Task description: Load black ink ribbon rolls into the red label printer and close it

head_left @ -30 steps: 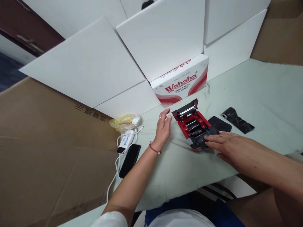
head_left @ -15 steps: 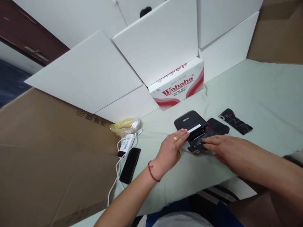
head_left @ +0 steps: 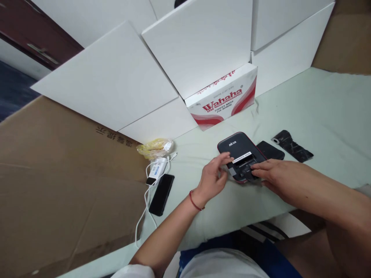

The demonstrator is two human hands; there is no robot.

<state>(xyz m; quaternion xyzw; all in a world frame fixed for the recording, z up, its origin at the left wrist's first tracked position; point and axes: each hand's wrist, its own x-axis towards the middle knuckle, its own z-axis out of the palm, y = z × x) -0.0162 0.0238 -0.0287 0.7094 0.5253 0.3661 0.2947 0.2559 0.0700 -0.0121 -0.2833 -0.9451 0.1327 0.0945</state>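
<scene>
A black device with a red edge (head_left: 238, 143) and rounded corners lies flat on the table, a white printed strip (head_left: 242, 157) across its middle. At the strip's left end are the fingertips of my left hand (head_left: 215, 175), its fingers reaching forward and its thumb apart; I cannot tell if they touch. My right hand (head_left: 274, 173) rests its outstretched fingers on the lower right part of the device, hiding that corner. Right behind that hand is a flat black object (head_left: 271, 150). Farther right lies a black roll (head_left: 292, 146) with a loose end stretched out.
A white and red Wahaha box (head_left: 224, 102) stands at the back against white panels (head_left: 197, 50). To the left are a yellow plastic-wrapped item (head_left: 155, 148), a white box (head_left: 157, 168), a white cable (head_left: 146, 210) and a black phone (head_left: 161, 195). Cardboard (head_left: 72, 185) walls the left side.
My left hand has lifted from lying along the device; its fingers are now more bent and the thumb stands apart. My right hand stays on the device. The view has shifted slightly.
</scene>
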